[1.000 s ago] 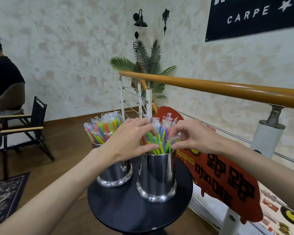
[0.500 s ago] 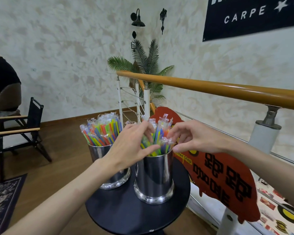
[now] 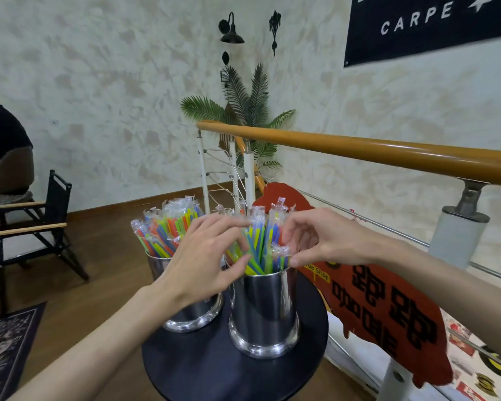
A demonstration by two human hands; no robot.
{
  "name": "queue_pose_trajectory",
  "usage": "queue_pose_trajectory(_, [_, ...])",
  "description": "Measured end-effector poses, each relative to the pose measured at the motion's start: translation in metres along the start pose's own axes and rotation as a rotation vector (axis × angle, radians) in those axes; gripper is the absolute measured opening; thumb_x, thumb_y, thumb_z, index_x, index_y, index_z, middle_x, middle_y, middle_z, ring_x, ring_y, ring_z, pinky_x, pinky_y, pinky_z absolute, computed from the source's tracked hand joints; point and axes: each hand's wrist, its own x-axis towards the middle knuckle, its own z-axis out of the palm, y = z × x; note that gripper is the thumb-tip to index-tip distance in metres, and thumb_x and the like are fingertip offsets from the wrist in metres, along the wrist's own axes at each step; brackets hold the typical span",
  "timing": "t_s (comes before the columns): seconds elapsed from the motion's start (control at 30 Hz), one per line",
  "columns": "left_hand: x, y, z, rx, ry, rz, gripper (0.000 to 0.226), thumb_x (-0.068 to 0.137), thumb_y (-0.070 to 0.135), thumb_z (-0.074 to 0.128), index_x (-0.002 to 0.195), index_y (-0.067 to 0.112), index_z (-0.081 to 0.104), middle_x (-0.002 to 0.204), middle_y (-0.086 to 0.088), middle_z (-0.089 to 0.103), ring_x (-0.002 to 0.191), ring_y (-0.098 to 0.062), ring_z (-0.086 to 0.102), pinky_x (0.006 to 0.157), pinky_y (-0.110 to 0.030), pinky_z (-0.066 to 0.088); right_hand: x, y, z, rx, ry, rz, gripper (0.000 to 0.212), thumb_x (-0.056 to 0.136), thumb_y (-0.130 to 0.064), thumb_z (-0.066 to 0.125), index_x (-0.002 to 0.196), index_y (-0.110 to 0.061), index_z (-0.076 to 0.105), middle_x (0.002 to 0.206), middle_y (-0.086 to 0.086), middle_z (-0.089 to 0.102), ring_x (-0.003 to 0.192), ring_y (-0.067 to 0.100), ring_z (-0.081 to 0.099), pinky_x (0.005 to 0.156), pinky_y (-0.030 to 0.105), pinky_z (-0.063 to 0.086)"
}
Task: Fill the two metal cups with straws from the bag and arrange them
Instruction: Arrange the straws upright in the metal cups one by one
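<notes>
I see two metal cups on the round black bench [image 3: 203, 369], both packed with wrapped coloured straws. My left hand [image 3: 203, 261] and right hand [image 3: 327, 241] flank the near cup [image 3: 265, 311], fingers curled into its straws [image 3: 261, 244], each pinching wrappers at the bundle's edge. The far cup [image 3: 191, 312] stands just behind my left wrist, its straws [image 3: 165, 227] fanned upward.
</notes>
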Motion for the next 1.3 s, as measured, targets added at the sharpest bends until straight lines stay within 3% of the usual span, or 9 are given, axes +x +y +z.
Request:
queue_pose_trajectory(0.17, [0.012,0.009,0.003,-0.032,-0.065,-0.065,0.043,0.089,0.067,0.049,0.105,0.028,0.055,0.15,0.01,0.049,0.143,-0.004,0.036,0.12,-0.033,0.023,0.008,-0.002,0.001,-0.172,0.128,-0.037,0.05,0.067,-0.024,0.096,0.092,-0.019,0.053,0.076,-0.022,0.058,0.062,0.002,0.051,0.055,0.015,0.038])
queue_pose_trajectory(0.33, [0.031,0.016,0.01,0.068,-0.124,-0.083,0.091,0.08,0.088,0.042,0.148,0.027,0.04,0.152,0.008,0.046,0.145,-0.008,0.033,0.122,-0.036,0.019,0.017,0.005,0.0,-0.301,0.172,-0.036,0.068,0.062,-0.047,0.094,0.112,-0.035,0.049,0.114,-0.01,0.047,0.093,-0.003,0.048,0.08,0.027,0.048])
queue_pose_trajectory(0.43, [0.036,0.014,0.014,0.095,-0.182,-0.107,0.088,0.084,0.083,0.04,0.153,0.029,0.037,0.156,0.009,0.041,0.147,-0.008,0.03,0.124,-0.037,0.016,0.018,0.009,-0.003,-0.355,0.102,-0.007,0.093,0.06,-0.056,0.092,0.137,-0.03,0.045,0.13,-0.008,0.047,0.117,0.006,0.047,0.099,0.035,0.048])
queue_pose_trajectory(0.53, [0.034,0.009,0.018,0.1,-0.204,-0.065,0.066,0.09,0.065,0.042,0.146,0.032,0.05,0.153,0.013,0.045,0.145,-0.005,0.033,0.124,-0.036,0.013,0.016,0.013,-0.005,-0.35,0.036,0.021,0.101,0.062,-0.055,0.092,0.146,-0.029,0.043,0.131,-0.008,0.05,0.112,0.004,0.046,0.097,0.025,0.044])
queue_pose_trajectory(0.63, [0.034,0.008,0.019,0.117,-0.209,-0.04,0.05,0.091,0.055,0.042,0.127,0.031,0.067,0.142,0.013,0.057,0.136,-0.006,0.045,0.123,-0.038,0.015,0.013,0.017,-0.006,-0.365,0.022,0.012,0.098,0.064,-0.053,0.091,0.147,-0.029,0.044,0.126,-0.011,0.05,0.103,-0.002,0.045,0.085,0.009,0.037])
queue_pose_trajectory(0.73, [0.033,0.007,0.018,0.16,-0.206,-0.011,0.044,0.092,0.051,0.043,0.113,0.029,0.074,0.125,0.013,0.068,0.123,-0.007,0.056,0.121,-0.039,0.019,0.011,0.019,-0.007,-0.389,0.014,0.01,0.095,0.069,-0.053,0.088,0.149,-0.028,0.044,0.124,-0.011,0.05,0.106,0.002,0.045,0.085,0.013,0.035])
queue_pose_trajectory(1.0, [0.029,0.002,0.016,0.171,-0.214,-0.022,0.029,0.086,0.04,0.043,0.087,0.027,0.068,0.083,0.015,0.063,0.092,-0.009,0.061,0.12,-0.035,0.021,0.011,0.018,-0.008,-0.282,0.029,0.03,0.057,0.083,-0.03,0.078,0.137,-0.027,0.06,0.114,-0.016,0.053,0.098,-0.003,0.06,0.082,0.006,0.038])
queue_pose_trajectory(1.17, [0.028,0.011,0.018,0.014,-0.151,-0.105,0.041,0.082,0.034,0.047,0.121,0.029,0.057,0.113,0.015,0.068,0.112,-0.004,0.059,0.12,-0.027,0.014,0.016,0.018,-0.003,-0.278,0.064,0.023,0.041,0.083,-0.037,0.078,0.122,-0.031,0.068,0.107,-0.015,0.053,0.087,-0.005,0.06,0.075,0.011,0.04])
queue_pose_trajectory(1.3, [0.03,0.019,0.018,-0.077,-0.172,-0.114,0.054,0.084,0.049,0.041,0.136,0.034,0.048,0.135,0.016,0.059,0.128,0.002,0.047,0.123,-0.034,0.015,0.022,0.02,0.005,-0.298,0.117,0.001,0.039,0.082,-0.041,0.081,0.117,-0.026,0.07,0.105,-0.01,0.053,0.081,0.0,0.058,0.074,0.017,0.044])
